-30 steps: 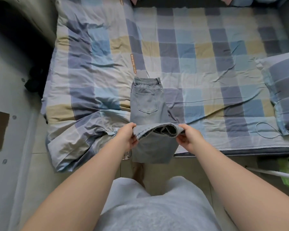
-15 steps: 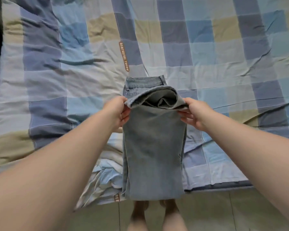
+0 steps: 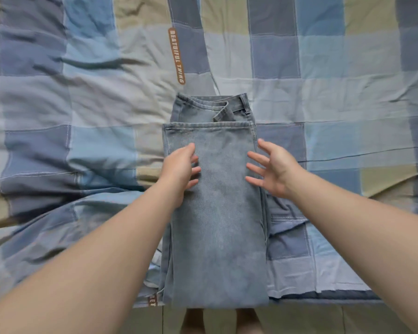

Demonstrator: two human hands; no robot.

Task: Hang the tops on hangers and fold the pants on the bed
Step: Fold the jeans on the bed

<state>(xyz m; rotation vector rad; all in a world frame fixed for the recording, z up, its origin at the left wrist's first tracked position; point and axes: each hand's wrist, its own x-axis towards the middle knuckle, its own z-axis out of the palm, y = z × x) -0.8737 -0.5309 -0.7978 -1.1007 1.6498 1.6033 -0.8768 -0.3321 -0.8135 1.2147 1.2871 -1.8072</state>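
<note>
Jeans: a pair of light grey-blue jeans [image 3: 217, 213] lies flat on the bed [image 3: 348, 104], near its front edge, folded lengthwise into one narrow strip and then doubled over.
Fold: the hem edge [image 3: 208, 125] lies across the strip just short of the waistband [image 3: 210, 104], which shows beyond it at the far end; the near fold reaches the front edge of the bed.
Left hand: the left hand [image 3: 179, 167] rests on the left side of the upper layer, with its fingers straight, close together and laid on the denim, gripping nothing.
Right hand: the right hand [image 3: 273, 169] is at the right edge of the jeans, with its fingers spread wide and its palm turned toward the cloth. It holds nothing, and it is unclear whether the fingertips touch the denim.
Bedding: a wrinkled quilt [image 3: 94, 145] checked in blue, grey and tan covers the bed and bunches at the front left.
Label: a brown label [image 3: 176, 55] with pale lettering is sewn on the quilt beyond the waistband.
Below: two bare feet [image 3: 193, 321] stand on the pale floor [image 3: 348, 319], just under the near fold.
</note>
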